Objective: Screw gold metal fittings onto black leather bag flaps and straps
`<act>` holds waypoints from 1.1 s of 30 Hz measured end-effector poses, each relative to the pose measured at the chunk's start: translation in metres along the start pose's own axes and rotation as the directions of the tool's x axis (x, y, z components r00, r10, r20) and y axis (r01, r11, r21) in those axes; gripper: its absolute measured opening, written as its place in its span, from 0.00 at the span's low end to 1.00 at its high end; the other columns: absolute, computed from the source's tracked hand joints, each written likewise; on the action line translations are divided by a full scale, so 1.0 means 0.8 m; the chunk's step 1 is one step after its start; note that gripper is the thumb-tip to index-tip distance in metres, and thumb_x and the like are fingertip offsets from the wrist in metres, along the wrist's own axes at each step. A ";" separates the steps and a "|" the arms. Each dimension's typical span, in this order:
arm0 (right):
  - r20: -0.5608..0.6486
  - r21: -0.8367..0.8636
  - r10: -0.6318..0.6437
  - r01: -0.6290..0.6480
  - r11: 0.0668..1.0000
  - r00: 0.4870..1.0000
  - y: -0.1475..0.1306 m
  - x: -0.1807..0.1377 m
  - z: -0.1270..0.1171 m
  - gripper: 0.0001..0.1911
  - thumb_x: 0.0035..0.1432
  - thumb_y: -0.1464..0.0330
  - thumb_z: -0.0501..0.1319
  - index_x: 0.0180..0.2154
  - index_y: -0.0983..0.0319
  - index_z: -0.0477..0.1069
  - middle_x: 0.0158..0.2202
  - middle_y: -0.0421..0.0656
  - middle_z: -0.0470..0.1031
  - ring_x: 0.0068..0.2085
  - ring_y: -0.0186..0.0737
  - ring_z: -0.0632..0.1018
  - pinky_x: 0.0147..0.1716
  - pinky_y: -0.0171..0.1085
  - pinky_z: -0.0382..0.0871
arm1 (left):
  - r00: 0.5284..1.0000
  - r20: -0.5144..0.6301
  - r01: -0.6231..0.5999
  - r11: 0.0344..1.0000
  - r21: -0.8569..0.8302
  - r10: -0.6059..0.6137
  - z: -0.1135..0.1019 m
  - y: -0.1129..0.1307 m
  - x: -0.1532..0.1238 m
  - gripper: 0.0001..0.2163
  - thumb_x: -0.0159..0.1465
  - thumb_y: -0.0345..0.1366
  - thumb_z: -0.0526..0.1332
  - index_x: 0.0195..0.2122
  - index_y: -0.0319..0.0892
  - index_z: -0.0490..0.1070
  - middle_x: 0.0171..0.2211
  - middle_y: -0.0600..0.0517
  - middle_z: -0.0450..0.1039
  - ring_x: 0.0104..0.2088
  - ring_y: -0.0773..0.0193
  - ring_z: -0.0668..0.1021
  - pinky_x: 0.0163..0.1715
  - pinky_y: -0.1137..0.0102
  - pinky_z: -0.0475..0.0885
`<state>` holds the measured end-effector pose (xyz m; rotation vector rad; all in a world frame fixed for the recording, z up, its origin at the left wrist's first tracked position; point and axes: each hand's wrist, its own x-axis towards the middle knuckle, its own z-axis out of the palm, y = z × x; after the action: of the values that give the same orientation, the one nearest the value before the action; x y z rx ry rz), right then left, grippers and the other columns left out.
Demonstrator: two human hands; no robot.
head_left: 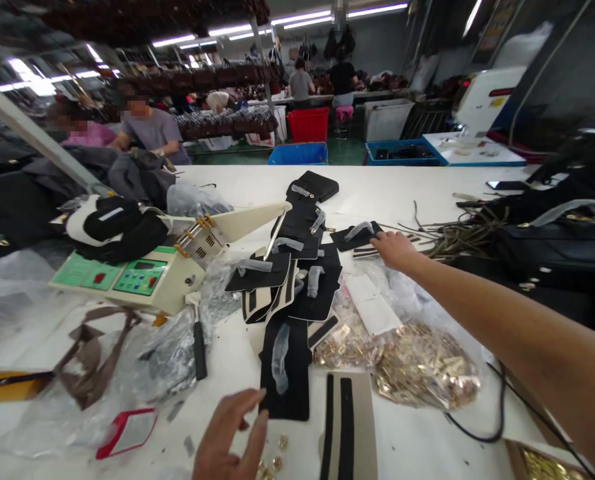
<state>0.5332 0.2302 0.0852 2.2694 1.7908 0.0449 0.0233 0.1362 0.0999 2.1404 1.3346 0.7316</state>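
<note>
Right hand [395,251] touches a black panel [348,243] — left hand [230,433] beside gold-coloured studs [277,463].

Matt black, leather-like panels [299,373] carry crinkled, translucent plastic strips [280,360] on a smooth white tabletop [417,440], with glossy, gold-coloured metal pieces [427,367] in clear plastic at right and a matt black hammer handle [199,350] at left.

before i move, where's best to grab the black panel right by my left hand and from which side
Probably pinch the black panel by its near edge, coming from your side with the left hand: that edge lies uncovered, while the far end seems tucked under other black pieces.
</note>
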 end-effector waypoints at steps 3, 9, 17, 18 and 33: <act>0.037 -0.015 -0.012 0.012 1.000 0.999 -0.001 0.035 0.023 0.27 0.62 0.75 0.54 0.62 0.61 0.67 0.60 0.59 0.69 0.58 0.57 0.71 0.54 0.52 0.63 | 0.962 -0.092 -0.234 0.948 0.216 0.259 0.007 -0.034 0.091 0.16 0.67 0.40 0.62 0.55 0.51 0.73 0.50 0.46 0.76 0.49 0.50 0.80 0.50 0.54 0.79; 0.101 0.002 -0.049 0.049 0.999 0.994 0.006 0.098 0.066 0.41 0.56 0.73 0.62 0.70 0.59 0.56 0.72 0.59 0.54 0.66 0.66 0.64 0.57 0.57 0.63 | 0.922 -0.045 -0.322 0.826 0.462 0.384 0.022 -0.085 0.217 0.32 0.66 0.36 0.62 0.70 0.45 0.54 0.65 0.37 0.63 0.64 0.39 0.69 0.64 0.42 0.65; 0.156 0.095 -0.169 0.155 0.983 0.973 0.050 0.151 0.067 0.11 0.60 0.63 0.64 0.44 0.57 0.80 0.52 0.47 0.78 0.54 0.53 0.75 0.53 0.48 0.67 | 0.901 0.118 -0.421 0.772 0.476 0.418 0.037 -0.108 0.299 0.37 0.66 0.41 0.62 0.73 0.45 0.46 0.73 0.44 0.52 0.69 0.40 0.62 0.68 0.43 0.60; 0.105 0.089 -0.198 0.190 0.978 0.974 0.056 0.159 0.063 0.14 0.59 0.60 0.66 0.46 0.57 0.79 0.57 0.46 0.75 0.58 0.55 0.73 0.56 0.50 0.65 | 0.895 0.138 -0.437 0.770 0.465 0.425 0.039 -0.108 0.306 0.37 0.65 0.41 0.62 0.73 0.45 0.46 0.73 0.46 0.51 0.69 0.41 0.62 0.68 0.43 0.60; 0.203 0.156 0.033 -0.066 0.986 0.979 0.026 0.148 0.036 0.21 0.61 0.62 0.66 0.55 0.60 0.77 0.52 0.54 0.78 0.52 0.56 0.77 0.45 0.49 0.66 | 0.830 0.438 -0.532 0.727 0.435 0.345 0.015 -0.114 0.350 0.46 0.53 0.46 0.69 0.71 0.43 0.53 0.69 0.39 0.58 0.67 0.36 0.64 0.66 0.44 0.61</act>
<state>0.5867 0.3346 0.0467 2.3325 1.6883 -0.3205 0.0778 0.4253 0.0790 2.9466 0.9064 0.1185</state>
